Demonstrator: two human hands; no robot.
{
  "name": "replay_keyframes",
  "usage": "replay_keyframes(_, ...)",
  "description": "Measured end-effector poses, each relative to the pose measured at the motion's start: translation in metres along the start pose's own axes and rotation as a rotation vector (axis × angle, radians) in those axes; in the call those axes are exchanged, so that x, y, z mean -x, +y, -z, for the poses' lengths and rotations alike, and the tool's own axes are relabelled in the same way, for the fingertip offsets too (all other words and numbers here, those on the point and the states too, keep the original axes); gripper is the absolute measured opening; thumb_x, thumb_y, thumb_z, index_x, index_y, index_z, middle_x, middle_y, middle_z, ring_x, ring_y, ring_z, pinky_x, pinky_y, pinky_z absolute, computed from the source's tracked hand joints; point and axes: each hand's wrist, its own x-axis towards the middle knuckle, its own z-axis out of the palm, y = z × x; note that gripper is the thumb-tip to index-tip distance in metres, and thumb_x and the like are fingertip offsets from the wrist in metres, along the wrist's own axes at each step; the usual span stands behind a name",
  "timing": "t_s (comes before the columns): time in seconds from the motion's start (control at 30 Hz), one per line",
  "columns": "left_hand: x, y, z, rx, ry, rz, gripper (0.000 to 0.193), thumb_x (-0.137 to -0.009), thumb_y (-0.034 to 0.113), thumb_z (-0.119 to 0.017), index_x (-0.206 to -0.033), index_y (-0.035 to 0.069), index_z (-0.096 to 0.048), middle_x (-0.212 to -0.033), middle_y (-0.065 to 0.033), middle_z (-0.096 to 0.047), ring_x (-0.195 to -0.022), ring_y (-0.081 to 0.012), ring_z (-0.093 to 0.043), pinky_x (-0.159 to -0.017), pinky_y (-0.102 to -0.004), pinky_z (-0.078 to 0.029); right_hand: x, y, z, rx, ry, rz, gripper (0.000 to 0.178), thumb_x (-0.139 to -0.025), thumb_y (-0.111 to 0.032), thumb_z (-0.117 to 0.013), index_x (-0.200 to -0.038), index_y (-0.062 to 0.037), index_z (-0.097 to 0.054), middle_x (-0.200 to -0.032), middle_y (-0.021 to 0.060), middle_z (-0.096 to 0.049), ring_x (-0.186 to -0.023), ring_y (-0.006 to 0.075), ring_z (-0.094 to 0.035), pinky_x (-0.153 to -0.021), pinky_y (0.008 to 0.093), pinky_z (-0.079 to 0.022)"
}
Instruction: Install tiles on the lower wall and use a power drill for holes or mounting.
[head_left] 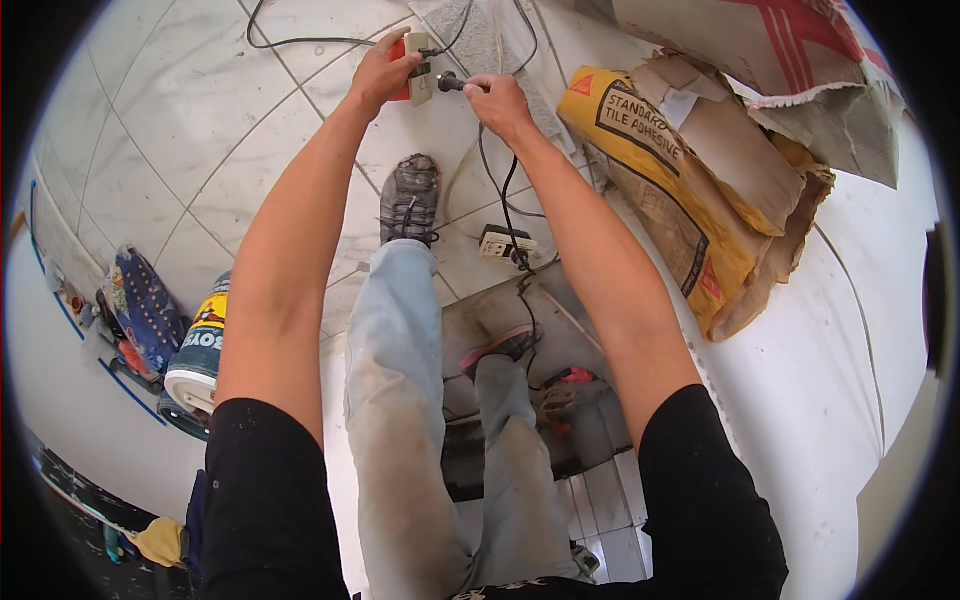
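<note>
At the top centre, my left hand [382, 75] is closed round an orange outlet box [419, 88] with a cream faceplate. A black cord runs up to the faceplate, where a dark plug appears to sit in it. My right hand [502, 102] pinches a black plug [450, 82], its prong end pointing left at the box, a small gap apart from it. Fingers hide part of the plug's cord, which seems to trail down past my right wrist. Lower down, a second outlet box [509, 244] with a cream face lies on the floor, a black cord across it.
An open yellow and brown paper sack [650, 190] lies at the right, below a white and red sack [790, 60]. At the left stands a dark paint bucket [205, 320] beside a blue patterned cloth [145, 310]. Cords cross the tiled floor [240, 130] near my shoes and a step edge.
</note>
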Motion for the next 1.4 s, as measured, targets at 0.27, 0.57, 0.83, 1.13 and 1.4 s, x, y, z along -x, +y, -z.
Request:
replay_keyframes(0.27, 0.008, -0.008, 0.005, -0.01, 0.032, -0.002, 0.083, -0.08, 0.034, -0.075, -0.143, -0.003, -0.036, -0.124, -0.02, -0.059, -0.109, -0.0243, -0.061, -0.093, -0.0341, -0.049, -0.003, -0.004, -0.004, 0.151, -0.128, 0.139, 0.023, -0.083, -0.022, -0.063, -0.099, -0.0095, -0.074, -0.092, 0.017, -0.07, -0.092, 0.0321, -0.067, -0.083, 0.038, -0.051)
replay_keyframes(0.57, 0.015, -0.003, -0.01, -0.133, 0.017, -0.013, 0.078, -0.083, 0.032, -0.075, -0.139, -0.008, -0.038, -0.121, -0.0179, -0.061, -0.106, -0.0219, -0.061, -0.088, -0.0319, -0.05, 0.008, 0.004, -0.01, 0.245, -0.042, 0.139, 0.026, -0.085, -0.021, -0.06, -0.105, -0.0104, -0.072, -0.097, 0.0183, -0.069, -0.095, 0.0363, -0.065, -0.085, 0.0412, -0.051)
replay_keyframes(0.83, 0.02, -0.014, -0.014, -0.042, 0.068, 0.006, 0.066, -0.085, 0.036, -0.074, -0.127, -0.004, -0.042, -0.111, -0.0194, -0.063, -0.095, -0.0214, -0.064, -0.079, -0.0308, -0.053, 0.008, -0.001, -0.022, 0.201, 0.004, 0.174, 0.027, -0.082, -0.024, -0.067, -0.103, -0.01, -0.073, -0.095, 0.0159, -0.071, -0.092, 0.0331, -0.067, -0.083, 0.0392, -0.052)
replay_keyframes(1.13, 0.025, 0.003, -0.023, -0.112, 0.087, 0.01, 0.078, -0.076, 0.044, -0.077, -0.127, -0.005, -0.044, -0.105, -0.0238, -0.065, -0.095, -0.0314, -0.065, -0.084, -0.0372, -0.051, 0.008, -0.005, -0.019, 0.297, -0.022, 0.052, 0.027, -0.081, -0.022, -0.067, -0.104, -0.0108, -0.072, -0.099, 0.0176, -0.069, -0.097, 0.0349, -0.065, -0.086, 0.0412, -0.051)
replay_keyframes(1.4, 0.19, -0.027, 0.015, -0.533, 0.103, 0.04, 0.054, -0.088, 0.041, -0.059, -0.119, -0.002, -0.058, -0.113, -0.0278, -0.062, -0.102, -0.0423, -0.06, -0.086, -0.0485, -0.048, 0.251, -0.047, -0.013, 0.347, 0.063, 0.156, 0.039, -0.087, -0.018, -0.058, -0.12, 0.0025, -0.05, -0.109, 0.0267, -0.055, -0.103, 0.0437, -0.054, -0.09, 0.0502, -0.044)
